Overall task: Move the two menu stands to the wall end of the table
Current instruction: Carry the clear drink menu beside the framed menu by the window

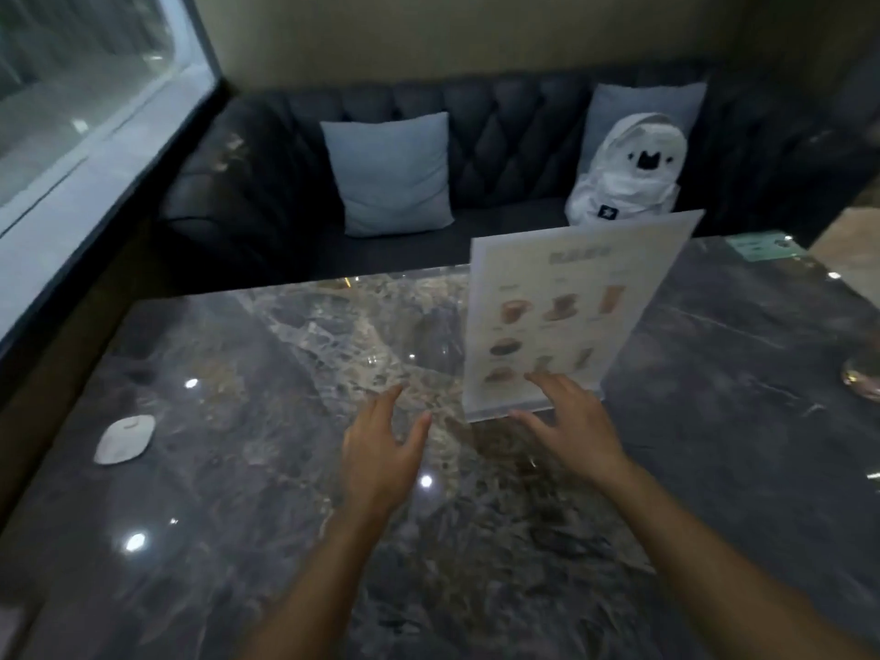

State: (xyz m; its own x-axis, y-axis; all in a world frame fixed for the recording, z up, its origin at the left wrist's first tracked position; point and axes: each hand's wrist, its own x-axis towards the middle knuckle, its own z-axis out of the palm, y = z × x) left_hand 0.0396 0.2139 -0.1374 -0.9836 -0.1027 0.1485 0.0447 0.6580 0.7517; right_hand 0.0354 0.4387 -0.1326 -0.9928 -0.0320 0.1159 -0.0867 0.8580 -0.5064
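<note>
One menu stand (566, 307), a clear acrylic sheet with pictures of drinks and food, stands upright on the dark marble table (238, 469), right of centre. My right hand (569, 426) hovers just in front of its base with fingers spread, fingertips at or near the lower edge; contact is unclear. My left hand (381, 450) is open over the table, left of the stand and apart from it. Only this one menu stand is in view.
A small white rounded device (125, 438) lies near the table's left edge. A green card (762, 245) sits at the far right corner. Behind the table is a dark sofa (500, 135) with two grey cushions and a white plush toy (628, 173). A window (71, 111) runs along the left.
</note>
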